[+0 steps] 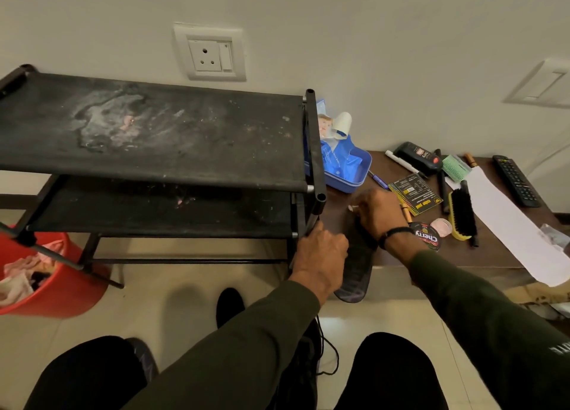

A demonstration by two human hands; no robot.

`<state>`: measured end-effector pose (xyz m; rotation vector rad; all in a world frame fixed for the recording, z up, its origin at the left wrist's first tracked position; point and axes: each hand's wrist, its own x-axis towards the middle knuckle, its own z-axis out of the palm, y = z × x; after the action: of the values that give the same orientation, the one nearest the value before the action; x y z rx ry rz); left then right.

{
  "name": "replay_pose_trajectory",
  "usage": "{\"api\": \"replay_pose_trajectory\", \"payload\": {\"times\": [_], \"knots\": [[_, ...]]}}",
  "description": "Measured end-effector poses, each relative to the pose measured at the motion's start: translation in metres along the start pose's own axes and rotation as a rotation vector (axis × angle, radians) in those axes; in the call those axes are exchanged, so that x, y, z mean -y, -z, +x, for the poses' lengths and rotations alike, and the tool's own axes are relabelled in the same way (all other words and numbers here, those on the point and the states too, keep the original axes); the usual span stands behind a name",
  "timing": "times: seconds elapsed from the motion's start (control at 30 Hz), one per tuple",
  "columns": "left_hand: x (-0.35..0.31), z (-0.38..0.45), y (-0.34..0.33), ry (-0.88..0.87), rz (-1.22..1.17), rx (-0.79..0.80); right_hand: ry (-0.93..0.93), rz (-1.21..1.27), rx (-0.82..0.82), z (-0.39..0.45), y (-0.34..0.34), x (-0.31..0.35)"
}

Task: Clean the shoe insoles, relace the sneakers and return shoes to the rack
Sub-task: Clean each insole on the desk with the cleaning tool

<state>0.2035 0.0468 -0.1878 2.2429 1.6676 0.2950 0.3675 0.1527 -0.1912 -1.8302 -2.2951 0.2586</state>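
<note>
A dark insole (357,271) lies on the brown table (481,255), its heel end hanging over the front edge. My left hand (320,255) is closed on the insole's left side, close to the rack's corner post. My right hand (377,214) covers the insole's far end, fingers closed on a small white piece (351,207) that peeks out; I cannot tell what it is. A black sneaker (303,366) with a loose lace (331,357) sits between my knees. The black shoe rack (154,138) stands at left, its dusty shelves bare.
On the floor are another black shoe (229,305) and a red bucket (52,289) of cloths. The table holds a blue tray (354,175) with a wipes pack, a yellow-backed brush (461,215), a polish tin (427,235), a remote (516,180) and white paper (518,227).
</note>
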Motion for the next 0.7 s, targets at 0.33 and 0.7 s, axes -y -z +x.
{"api": "replay_pose_trajectory", "payload": {"times": [0.33, 0.7], "knots": [[0.001, 0.001, -0.001, 0.034, -0.089, 0.005, 0.191, 0.055, 0.089, -0.043, 0.011, 0.014], [-0.003, -0.001, 0.009, 0.029, -0.051, 0.037, -0.035, -0.023, 0.104, -0.038, -0.001, 0.027]]}}
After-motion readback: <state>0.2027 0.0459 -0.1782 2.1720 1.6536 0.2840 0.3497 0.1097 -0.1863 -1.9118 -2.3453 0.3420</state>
